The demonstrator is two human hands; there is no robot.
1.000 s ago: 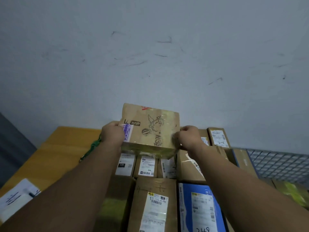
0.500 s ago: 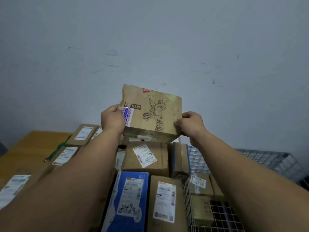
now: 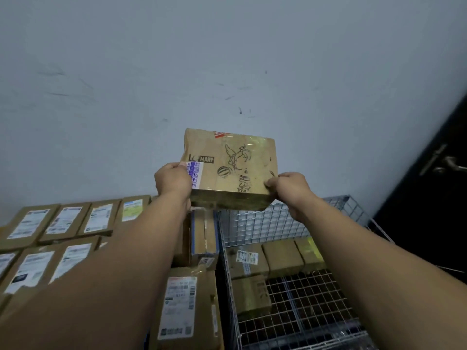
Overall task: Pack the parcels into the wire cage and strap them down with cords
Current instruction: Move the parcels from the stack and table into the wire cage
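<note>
The wire cage point(image 3: 257, 226), lower right, has a few brown boxes point(image 3: 283, 258) on its floor; labelled parcels point(image 3: 63, 221) are stacked just left of it. Above its far-left corner is a brown parcel point(image 3: 235, 173) printed "MART" beside a winged cartoon figure. The left hand point(image 3: 173, 180) grips the parcel's left edge and the right hand point(image 3: 290, 189) its lower right corner, fingers curled round it.

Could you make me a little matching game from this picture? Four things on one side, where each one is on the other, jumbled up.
Things:
1. cartoon-printed box
2. wire cage
3. door handle
4. flat labelled parcels

Places:
A. far right, on the dark door
B. held up by the left hand and the right hand
C. lower left, outside the cage
D. lower right, holding small boxes

Pairs: 1-B, 2-D, 3-A, 4-C
</note>
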